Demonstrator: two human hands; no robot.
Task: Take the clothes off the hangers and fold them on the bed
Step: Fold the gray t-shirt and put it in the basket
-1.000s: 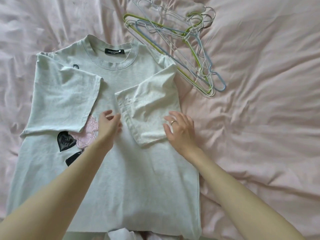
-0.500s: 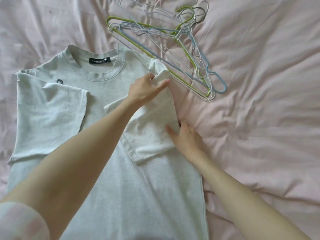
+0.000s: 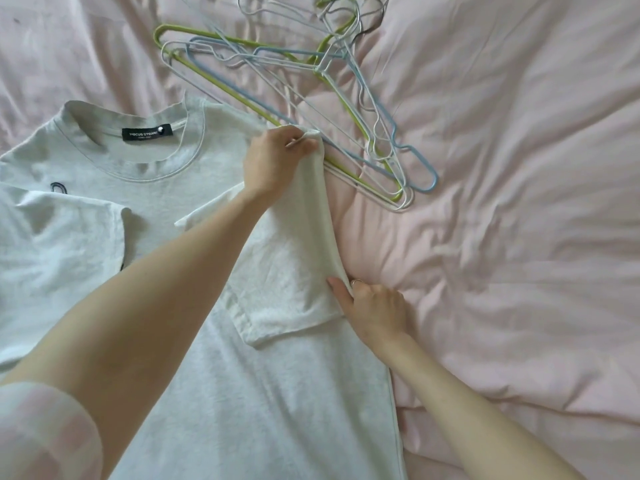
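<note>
The left hand (image 3: 273, 161) reaches across the body of the shirt and pinches the folded shoulder corner of the pale grey T-shirt (image 3: 214, 393) between thumb and fingertips, lifting that edge a little off the bed. Down at the shirt's right side, the right hand (image 3: 375, 308) lies against the fold, ring showing; its fingertips tuck under the fabric edge, so how far they curl I can't tell. Between the two hands the right sleeve (image 3: 287, 289) lies turned in over the chest. The other sleeve (image 3: 62, 244) is folded in on the far side too. The T-shirt lies flat, front up, collar and black neck label (image 3: 147, 134) toward the top. Just beyond the left hand sits a heap of bare hangers (image 3: 311, 109), green, blue and white, on the rumpled pink bed cover (image 3: 519, 202).
</note>
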